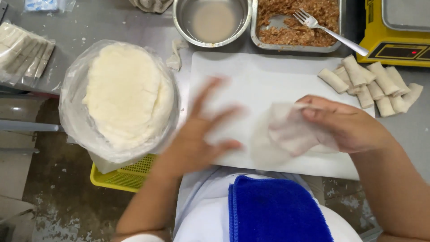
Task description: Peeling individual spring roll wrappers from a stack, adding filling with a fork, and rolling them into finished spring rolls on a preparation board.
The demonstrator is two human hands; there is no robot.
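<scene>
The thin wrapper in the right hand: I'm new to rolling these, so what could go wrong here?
The wrapper hangs limp from the right hand and could tear or fold onto itself before it lies flat on the white board. The left hand is blurred with motion, so it might snag the sheet. The stack of wrappers sits in an open bag and may dry out.

The left hand is motion-blurred (fingers smeared); the yellow scale and meat tray are cut off at the edge.

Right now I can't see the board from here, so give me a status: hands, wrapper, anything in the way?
Right hand holds thin wrapper. Left hand spread, blurred, empty. Cutting board bare ahead.
</scene>
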